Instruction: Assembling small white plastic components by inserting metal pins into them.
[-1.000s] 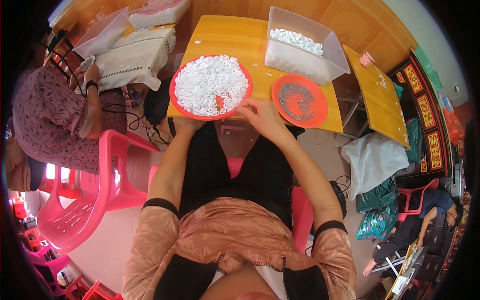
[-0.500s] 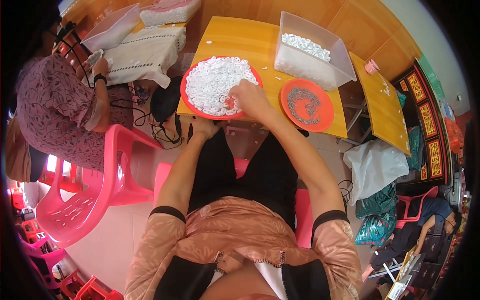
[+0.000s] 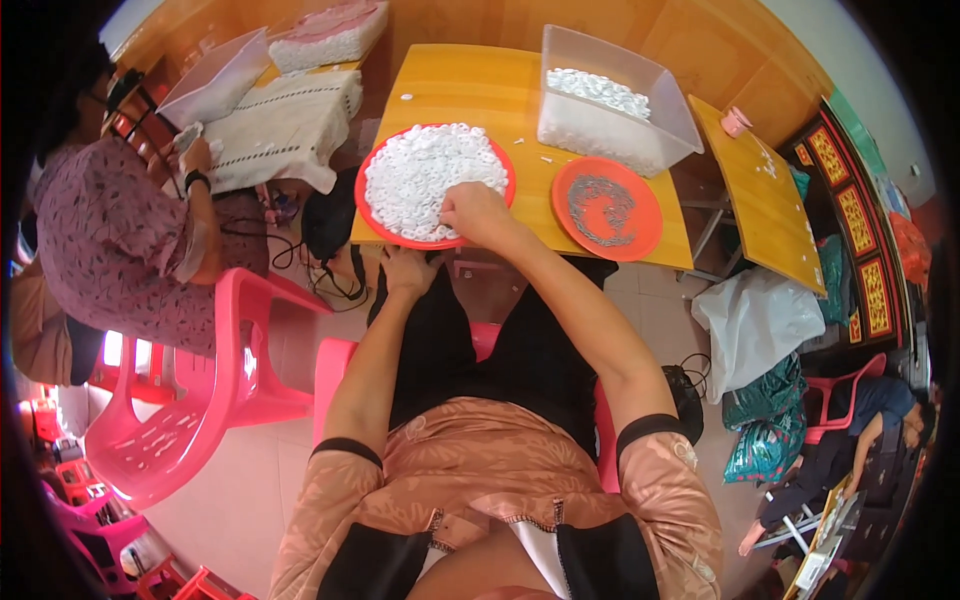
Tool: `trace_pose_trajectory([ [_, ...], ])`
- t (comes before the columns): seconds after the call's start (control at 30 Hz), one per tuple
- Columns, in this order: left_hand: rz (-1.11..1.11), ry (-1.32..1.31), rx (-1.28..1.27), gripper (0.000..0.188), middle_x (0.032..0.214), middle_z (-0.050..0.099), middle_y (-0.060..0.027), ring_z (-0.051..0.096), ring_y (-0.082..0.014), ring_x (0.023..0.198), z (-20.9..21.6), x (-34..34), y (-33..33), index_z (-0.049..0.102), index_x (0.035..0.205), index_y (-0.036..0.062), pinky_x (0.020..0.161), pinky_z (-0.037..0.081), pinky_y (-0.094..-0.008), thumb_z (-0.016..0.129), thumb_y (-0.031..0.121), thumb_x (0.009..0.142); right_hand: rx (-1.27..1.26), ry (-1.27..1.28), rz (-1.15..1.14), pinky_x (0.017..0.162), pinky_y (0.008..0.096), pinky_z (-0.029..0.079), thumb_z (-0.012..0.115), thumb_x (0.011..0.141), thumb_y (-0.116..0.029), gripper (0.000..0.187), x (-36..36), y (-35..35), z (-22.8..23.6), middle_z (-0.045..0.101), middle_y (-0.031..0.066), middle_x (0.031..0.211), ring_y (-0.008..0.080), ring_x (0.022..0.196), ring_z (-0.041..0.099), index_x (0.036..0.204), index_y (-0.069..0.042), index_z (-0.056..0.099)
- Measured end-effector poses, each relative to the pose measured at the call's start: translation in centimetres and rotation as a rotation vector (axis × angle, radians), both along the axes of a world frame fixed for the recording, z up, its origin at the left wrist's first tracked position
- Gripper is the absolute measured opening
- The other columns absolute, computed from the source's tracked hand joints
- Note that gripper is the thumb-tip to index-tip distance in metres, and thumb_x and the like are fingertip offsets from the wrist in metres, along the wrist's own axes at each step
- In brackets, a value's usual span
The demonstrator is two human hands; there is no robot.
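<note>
Taking the view's centre as my dial, I find a co-worker (image 3: 120, 240) between 9 and 10 o'clock, well apart from my work. My left hand (image 3: 406, 270) lies back-up at 10 o'clock, by the table's front edge over my lap; I see nothing in it, but its underside is hidden, so I cannot tell whether it grasps anything. Between 11 and 12 sits the round red plate (image 3: 362, 205), heaped with small white plastic rings (image 3: 420, 165), its near rim at the edge of the yellow wooden table (image 3: 450, 65). My right hand (image 3: 476, 212), at 12, bends its fingers down into the heap at the plate's own 4 o'clock; the tips are hidden, so I cannot tell whether they grip a ring. To work well here, I judge, I should dip shallowly, pinch lightly with thumb and forefinger, and lift straight up so that neighbours do not spill; the wrist should bear no weight on the rim, since the plate could tip toward my lap. At 1 o'clock stands a clear plastic bin (image 3: 655, 145) of white pieces, and at 2 an orange-red plate (image 3: 648, 235) holds thin grey metal pins (image 3: 590, 200), which my forearm should clear.
</note>
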State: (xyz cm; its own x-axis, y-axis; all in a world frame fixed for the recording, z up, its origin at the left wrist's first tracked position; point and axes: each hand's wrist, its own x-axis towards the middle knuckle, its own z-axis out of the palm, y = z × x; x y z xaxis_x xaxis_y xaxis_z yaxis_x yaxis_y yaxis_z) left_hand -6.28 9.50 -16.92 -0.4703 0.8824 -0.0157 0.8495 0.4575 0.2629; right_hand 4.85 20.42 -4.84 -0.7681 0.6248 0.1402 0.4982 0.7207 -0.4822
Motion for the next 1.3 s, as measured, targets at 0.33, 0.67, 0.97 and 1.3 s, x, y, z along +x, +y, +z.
trace_pose_trajectory([
  [0.33, -0.137, -0.865, 0.221, 0.022, 0.092, 0.066, -0.0099, 0.061, -0.0192, 0.091, 3.5, 5.1, -4.3, 0.069, 0.092, 0.006, 0.08, 0.045, -0.0311, 0.063, 0.025, 0.082, -0.107, 0.276, -0.072, 0.068, 0.0408, 0.046, 0.063, 0.077, -0.021, 0.02, 4.2, -3.0, 3.0, 0.061, 0.0164, 0.078, 0.0327, 0.078, 0.06, 0.078, -0.001, 0.062],
  [0.67, -0.052, -1.862, 0.475, 0.035, 0.091, 0.065, -0.0057, 0.06, -0.0105, 0.071, 12.3, 8.4, -5.8, 0.057, 0.112, 0.0005, 0.059, 0.042, -0.0196, 0.047, 0.029, 0.095, 0.004, 0.536, 0.151, 0.062, 0.0345, 0.045, 0.061, 0.079, -0.008, 0.009, 12.2, -7.2, 4.5, 0.056, 0.0114, 0.079, 0.0286, 0.073, 0.057, 0.083, -0.002, 0.056],
  [0.97, -0.03, -2.074, 0.359, 0.024, 0.086, 0.064, -0.0056, 0.057, -0.0099, 0.068, 12.5, 8.8, -6.5, 0.06, 0.107, 0.0014, 0.062, 0.046, -0.0188, 0.057, 0.018, 0.089, 0.327, 0.554, 0.262, 0.061, 0.0318, 0.043, 0.065, 0.075, -0.009, 0.01, 13.4, -8.1, 4.3, 0.057, 0.0051, 0.077, 0.0234, 0.069, 0.056, 0.083, -0.008, 0.06],
  [1.3, 0.019, -2.086, 0.331, 0.013, 0.082, 0.061, -0.0038, 0.055, -0.0082, 0.066, 12.4, 8.6, -6.8, 0.061, 0.097, 0.0042, 0.061, 0.046, -0.0178, 0.063, 0.008, 0.084, 0.121, -0.212, -0.544, 0.068, 0.0419, 0.049, 0.067, 0.073, -0.022, 0.018, 22.3, 4.6, 5.3, 0.064, 0.0152, 0.078, 0.0313, 0.076, 0.063, 0.08, -0.006, 0.069],
])
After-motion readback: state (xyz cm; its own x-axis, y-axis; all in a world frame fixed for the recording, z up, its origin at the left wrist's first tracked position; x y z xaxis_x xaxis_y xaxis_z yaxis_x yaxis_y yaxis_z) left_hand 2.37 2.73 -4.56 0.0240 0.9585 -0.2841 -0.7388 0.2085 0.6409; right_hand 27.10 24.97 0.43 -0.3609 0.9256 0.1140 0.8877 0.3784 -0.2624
